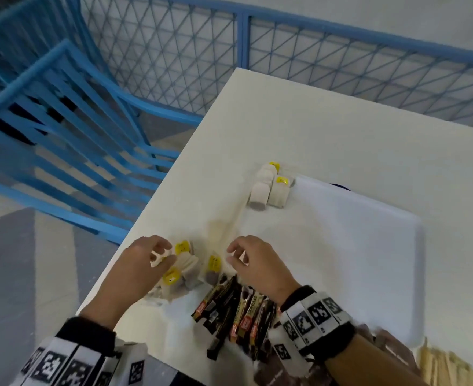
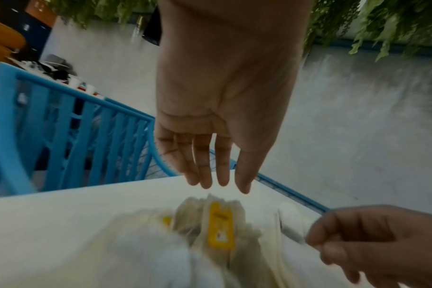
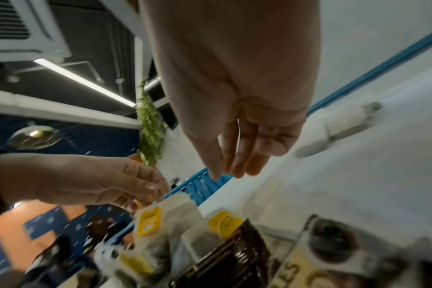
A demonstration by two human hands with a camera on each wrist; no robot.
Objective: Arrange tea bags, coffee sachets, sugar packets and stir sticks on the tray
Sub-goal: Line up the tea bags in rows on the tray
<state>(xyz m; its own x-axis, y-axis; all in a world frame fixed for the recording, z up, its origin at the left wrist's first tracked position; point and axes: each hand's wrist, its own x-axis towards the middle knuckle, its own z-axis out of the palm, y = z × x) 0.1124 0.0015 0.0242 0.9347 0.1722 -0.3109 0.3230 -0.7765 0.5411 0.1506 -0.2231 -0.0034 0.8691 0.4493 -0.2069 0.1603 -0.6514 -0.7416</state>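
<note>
Head view: loose tea bags (image 1: 183, 270) lie between my relaxed, empty left hand (image 1: 143, 263) and right hand (image 1: 257, 263), left nearer, tray (image 1: 369, 246) beyond.

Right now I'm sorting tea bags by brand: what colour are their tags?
Yellow tags on the tea bags, clearest in the right wrist view.

You have loose yellow-tagged tea bags (image 1: 183, 270) heaped at the table's near left. Dark coffee sachets (image 1: 238, 313) lie fanned just beside them. Four tea bags (image 1: 270, 188) sit grouped at the white tray's (image 1: 369, 246) far-left corner.
</note>
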